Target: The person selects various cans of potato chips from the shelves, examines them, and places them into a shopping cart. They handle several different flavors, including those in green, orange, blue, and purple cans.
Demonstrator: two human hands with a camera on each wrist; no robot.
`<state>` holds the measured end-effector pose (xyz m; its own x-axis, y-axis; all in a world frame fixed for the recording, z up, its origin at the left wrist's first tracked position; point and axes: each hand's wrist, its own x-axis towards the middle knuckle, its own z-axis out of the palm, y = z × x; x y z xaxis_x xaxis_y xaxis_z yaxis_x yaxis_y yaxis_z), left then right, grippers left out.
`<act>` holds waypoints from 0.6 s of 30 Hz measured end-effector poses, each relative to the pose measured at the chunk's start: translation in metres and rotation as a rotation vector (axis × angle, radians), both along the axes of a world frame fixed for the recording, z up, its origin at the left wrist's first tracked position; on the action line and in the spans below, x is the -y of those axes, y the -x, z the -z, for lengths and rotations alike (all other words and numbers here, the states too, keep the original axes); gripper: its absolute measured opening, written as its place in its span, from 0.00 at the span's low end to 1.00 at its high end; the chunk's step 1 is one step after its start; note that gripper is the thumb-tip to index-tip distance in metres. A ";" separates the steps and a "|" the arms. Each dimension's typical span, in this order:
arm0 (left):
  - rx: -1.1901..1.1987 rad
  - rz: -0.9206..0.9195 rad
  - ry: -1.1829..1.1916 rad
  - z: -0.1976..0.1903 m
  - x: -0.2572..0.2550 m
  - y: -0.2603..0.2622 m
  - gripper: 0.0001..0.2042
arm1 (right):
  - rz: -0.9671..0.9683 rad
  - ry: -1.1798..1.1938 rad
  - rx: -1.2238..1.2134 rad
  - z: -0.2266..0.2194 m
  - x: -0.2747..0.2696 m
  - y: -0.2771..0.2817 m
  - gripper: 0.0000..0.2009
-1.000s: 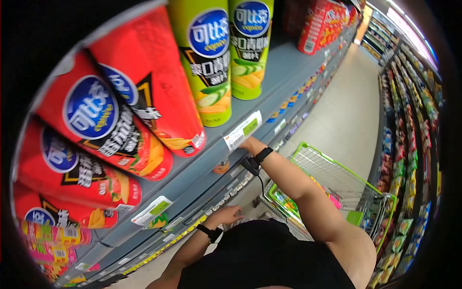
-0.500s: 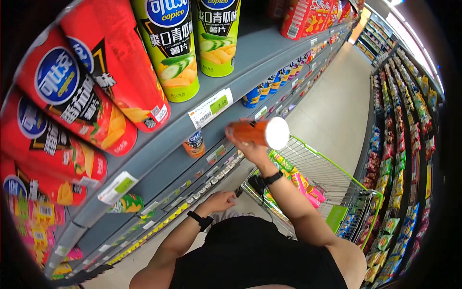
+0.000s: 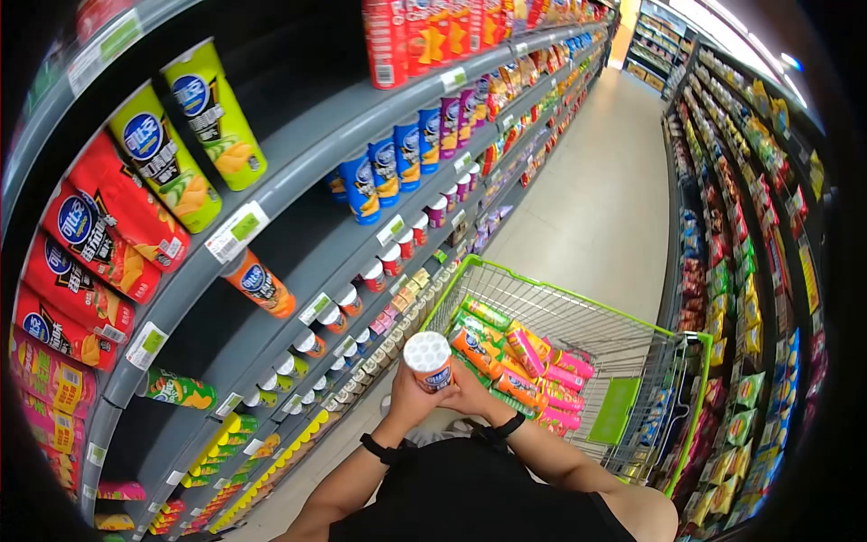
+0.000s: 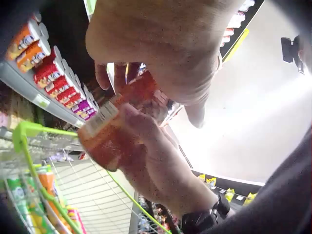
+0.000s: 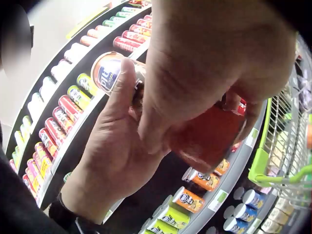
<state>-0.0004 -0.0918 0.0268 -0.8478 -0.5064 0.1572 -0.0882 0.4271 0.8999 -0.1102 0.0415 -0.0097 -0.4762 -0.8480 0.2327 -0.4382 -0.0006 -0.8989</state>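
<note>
An orange chip canister with a white lid and a blue oval logo is held in front of the body, above the near corner of the cart. My left hand grips it from one side and my right hand from the other. In the left wrist view, the right hand wraps the canister's lower part, its thumb along the barcode side. The right wrist view shows the left thumb on the logo near the lid end, while the right hand covers much of the orange body.
A green-rimmed wire cart holds several green, orange and pink canisters. Along the left run shelves of canisters; one orange canister stands close by. Bagged snacks line the right side of the aisle.
My right hand reached into the shelf, came out with the orange canister and brought it down toward the body. The left hand has joined it on the canister. The view has swung toward the aisle.
</note>
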 end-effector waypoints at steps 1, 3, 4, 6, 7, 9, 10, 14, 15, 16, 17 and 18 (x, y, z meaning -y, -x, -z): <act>-0.018 0.006 -0.050 0.004 -0.008 0.002 0.44 | -0.006 0.028 0.063 -0.003 -0.008 -0.002 0.37; -0.064 0.013 -0.148 0.014 -0.020 0.005 0.45 | -0.052 0.013 0.092 -0.008 -0.031 0.003 0.42; -0.122 0.074 -0.300 0.020 -0.027 0.007 0.43 | -0.071 -0.041 0.087 -0.006 -0.047 0.007 0.45; -0.237 0.161 -0.594 0.023 -0.039 0.006 0.41 | -0.118 -0.111 0.202 -0.002 -0.074 0.012 0.47; -0.296 0.206 -0.742 0.023 -0.045 0.007 0.41 | -0.145 -0.126 0.321 0.000 -0.085 0.014 0.47; -0.188 0.308 -0.816 0.030 -0.049 -0.001 0.36 | -0.196 -0.153 0.553 0.005 -0.107 0.016 0.46; -0.184 0.341 -0.817 0.030 -0.052 0.000 0.36 | -0.246 -0.069 0.566 0.014 -0.113 0.019 0.43; -0.181 0.529 -1.061 0.020 -0.073 0.019 0.40 | -0.228 -0.077 0.702 0.006 -0.130 0.005 0.41; -0.204 0.567 -1.157 0.019 -0.078 0.025 0.40 | -0.183 -0.073 0.599 0.006 -0.130 0.004 0.40; -0.285 0.488 -1.093 0.024 -0.086 0.029 0.36 | -0.144 -0.070 0.494 0.007 -0.129 0.004 0.40; -0.288 0.371 -0.982 0.033 -0.091 0.031 0.36 | -0.109 -0.067 0.387 0.007 -0.126 0.006 0.39; -0.296 0.253 -0.867 0.045 -0.094 0.032 0.35 | -0.088 -0.079 0.417 -0.004 -0.125 0.007 0.39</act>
